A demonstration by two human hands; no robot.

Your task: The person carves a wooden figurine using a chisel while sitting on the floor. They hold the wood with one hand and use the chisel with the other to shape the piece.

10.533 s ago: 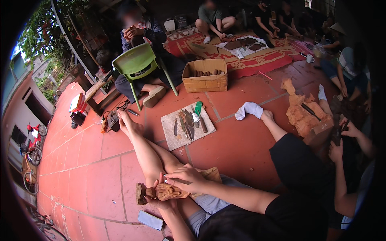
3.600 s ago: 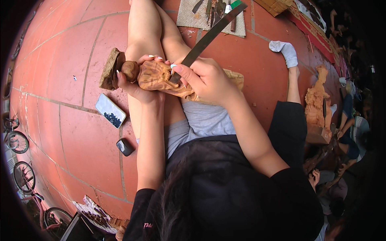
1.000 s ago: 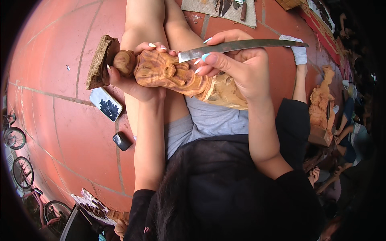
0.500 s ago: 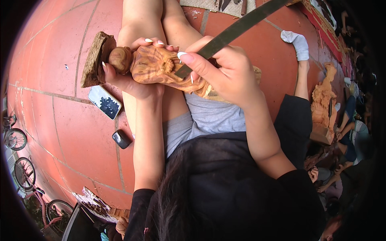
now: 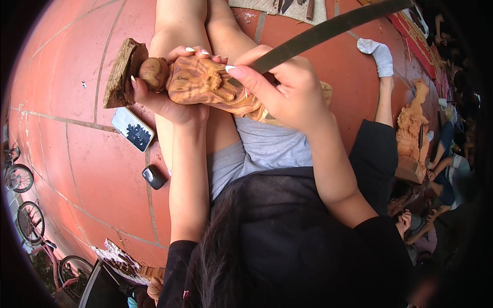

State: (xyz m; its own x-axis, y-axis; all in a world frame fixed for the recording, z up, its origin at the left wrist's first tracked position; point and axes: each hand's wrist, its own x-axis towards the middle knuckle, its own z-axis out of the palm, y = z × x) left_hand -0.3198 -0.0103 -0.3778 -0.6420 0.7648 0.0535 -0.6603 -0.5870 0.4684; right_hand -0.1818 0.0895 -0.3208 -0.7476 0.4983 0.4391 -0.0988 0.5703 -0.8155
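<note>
A carved wooden figurine (image 5: 200, 84) with a round head and wavy grain lies across my lap, tilted. Rough bark-like wood (image 5: 120, 74) adjoins its head end. My left hand (image 5: 177, 105) is wrapped round the figurine from below, thumb by the head and fingertips over the far side. Pinched between thumb and fingers of my right hand (image 5: 292, 95) is a long dark strip (image 5: 328, 36) that looks like sandpaper. Its short end meets the carving near the middle; the rest arcs up to the far right. My right hand hides the figurine's lower part.
On the red tiles to my left lie a phone (image 5: 133, 129) and a small black case (image 5: 153, 176). A mat with tools (image 5: 287, 9) is at the far side. To the right are another person's socked foot (image 5: 377, 54) and a larger carving (image 5: 412, 133). Bicycles (image 5: 31, 223) stand far left.
The strip's free end has swung outward to the right and its curve has changed. Its short end shows less over the carving. Both hands keep their hold, shifting only slightly.
</note>
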